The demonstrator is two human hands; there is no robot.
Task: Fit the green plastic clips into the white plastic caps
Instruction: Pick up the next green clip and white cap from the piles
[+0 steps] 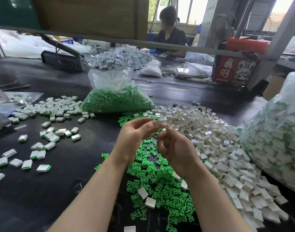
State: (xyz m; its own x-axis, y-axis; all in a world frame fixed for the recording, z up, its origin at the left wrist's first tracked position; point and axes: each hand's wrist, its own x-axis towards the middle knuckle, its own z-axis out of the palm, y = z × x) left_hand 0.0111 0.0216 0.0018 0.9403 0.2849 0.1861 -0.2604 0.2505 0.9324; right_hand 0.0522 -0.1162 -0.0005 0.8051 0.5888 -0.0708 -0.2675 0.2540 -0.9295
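My left hand [136,136] and my right hand [175,148] meet above the black table, fingertips together. Between them they pinch a small white cap [160,122]; motion blur hides whether a clip sits in it. Below the hands lies a heap of loose green clips [161,186]. A large pile of empty white caps [223,148] spreads to the right. Fitted caps with green edges [48,144] are scattered at the left.
A clear bag of green clips [116,99] stands behind the hands. A big bag of fitted caps [277,139] fills the right edge. Further back are a grey parts pile [120,59], a red box [235,69] and another person [170,37] across the table.
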